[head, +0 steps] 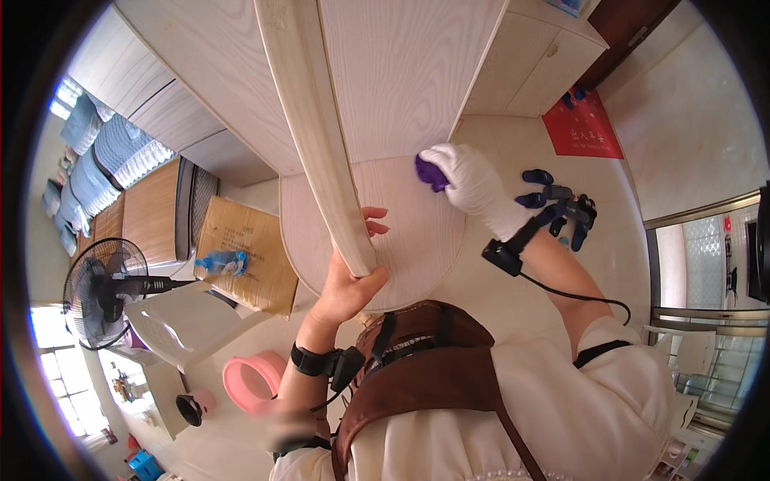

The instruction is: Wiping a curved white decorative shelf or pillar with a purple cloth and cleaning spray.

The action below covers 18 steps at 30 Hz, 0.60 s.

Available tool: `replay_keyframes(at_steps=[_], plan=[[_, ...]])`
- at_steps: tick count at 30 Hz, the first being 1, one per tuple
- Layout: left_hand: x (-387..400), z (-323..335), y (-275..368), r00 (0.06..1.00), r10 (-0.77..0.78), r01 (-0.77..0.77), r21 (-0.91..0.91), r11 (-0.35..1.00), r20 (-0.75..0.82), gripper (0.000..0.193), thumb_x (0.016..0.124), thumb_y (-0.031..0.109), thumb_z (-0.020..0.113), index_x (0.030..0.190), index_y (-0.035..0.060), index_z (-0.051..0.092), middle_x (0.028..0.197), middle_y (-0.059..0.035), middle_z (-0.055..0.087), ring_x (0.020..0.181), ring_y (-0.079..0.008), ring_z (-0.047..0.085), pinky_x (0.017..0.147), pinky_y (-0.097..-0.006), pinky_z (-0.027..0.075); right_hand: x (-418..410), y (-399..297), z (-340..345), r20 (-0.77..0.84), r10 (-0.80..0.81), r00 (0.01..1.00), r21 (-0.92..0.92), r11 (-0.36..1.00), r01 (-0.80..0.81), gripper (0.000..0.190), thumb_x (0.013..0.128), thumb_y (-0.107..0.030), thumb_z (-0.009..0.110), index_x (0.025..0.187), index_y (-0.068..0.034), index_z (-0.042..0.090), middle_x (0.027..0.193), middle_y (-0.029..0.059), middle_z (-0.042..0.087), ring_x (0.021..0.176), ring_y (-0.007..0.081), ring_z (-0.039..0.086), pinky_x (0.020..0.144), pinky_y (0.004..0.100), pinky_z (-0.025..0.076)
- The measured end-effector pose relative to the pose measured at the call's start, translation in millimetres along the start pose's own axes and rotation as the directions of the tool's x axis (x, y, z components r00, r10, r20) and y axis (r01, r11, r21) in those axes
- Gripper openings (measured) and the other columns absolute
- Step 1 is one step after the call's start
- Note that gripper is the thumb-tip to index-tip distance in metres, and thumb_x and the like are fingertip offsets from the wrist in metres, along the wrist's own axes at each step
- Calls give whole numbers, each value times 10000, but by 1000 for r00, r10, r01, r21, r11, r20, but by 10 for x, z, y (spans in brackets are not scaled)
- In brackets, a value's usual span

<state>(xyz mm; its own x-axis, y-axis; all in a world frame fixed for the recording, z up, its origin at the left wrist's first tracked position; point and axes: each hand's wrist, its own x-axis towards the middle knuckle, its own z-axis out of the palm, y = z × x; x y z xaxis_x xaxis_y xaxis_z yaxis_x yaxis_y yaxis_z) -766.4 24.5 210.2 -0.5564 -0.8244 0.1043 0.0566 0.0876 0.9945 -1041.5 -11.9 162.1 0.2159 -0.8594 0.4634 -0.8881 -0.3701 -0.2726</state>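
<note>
My left hand [355,276], bare, grips the near end of a long pale wooden board [313,144] that runs up and away from me. Its fingertips show past the board's right edge. My right hand [460,180] wears a white glove and is closed on a purple cloth [431,173], which touches the right part of a rounded wood-grain shelf [415,240]. Behind the shelf rises an upright wood-grain panel [403,78]. Both wrists carry black straps with small devices and cables.
At left are a cardboard box [271,276] with a blue plastic bottle [222,263] on it, a white plastic chair [180,324], a standing fan [108,294] and a pink basin [252,379]. At right, dark slippers [535,176] and a red mat [583,129] lie on the floor.
</note>
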Motion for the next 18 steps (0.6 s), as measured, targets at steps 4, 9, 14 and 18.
replay_keyframes(at_steps=[4, 9, 14, 18], plan=[[27, -2, 51, 1000, -19, 18, 7, 1000, 23, 697, 652, -81, 522, 1325, 61, 412, 1303, -92, 448, 1142, -224, 476, 1030, -393, 373, -10, 69, 256, 180, 107, 978, -172, 982, -76, 424, 777, -16, 576, 1170, -163, 638, 1154, 41, 641, 981, 285, 604, 852, 404, 504], [-18, -21, 13, 1000, -2, 2, -16, 1000, 26, 706, 658, -80, 518, 1341, 60, 404, 1322, -100, 441, 1148, -228, 480, 1030, -393, 368, -238, 265, 54, 202, 118, 972, -66, 992, -106, 483, 767, -22, 579, 1226, -165, 620, 1271, 64, 607, 1021, 296, 585, 917, 406, 487], [14, 5, 21, 999, 16, -17, 12, 1000, 35, 704, 661, -75, 513, 1343, 61, 408, 1331, -108, 441, 1150, -228, 487, 1030, -390, 365, -210, 287, 94, 156, 19, 988, 46, 999, -27, 447, 770, -2, 563, 1207, -83, 608, 1249, 101, 610, 1046, 316, 567, 954, 408, 472], [15, 44, 5, 1000, 29, -29, -9, 1000, -11, 876, 645, -57, 512, 1476, 58, 259, 1310, -113, 453, 1121, -218, 493, 1014, -381, 371, 105, 86, 210, 214, 0, 977, 86, 996, -19, 411, 763, 39, 563, 1159, -58, 611, 1194, 95, 632, 1041, 301, 572, 944, 384, 476]])
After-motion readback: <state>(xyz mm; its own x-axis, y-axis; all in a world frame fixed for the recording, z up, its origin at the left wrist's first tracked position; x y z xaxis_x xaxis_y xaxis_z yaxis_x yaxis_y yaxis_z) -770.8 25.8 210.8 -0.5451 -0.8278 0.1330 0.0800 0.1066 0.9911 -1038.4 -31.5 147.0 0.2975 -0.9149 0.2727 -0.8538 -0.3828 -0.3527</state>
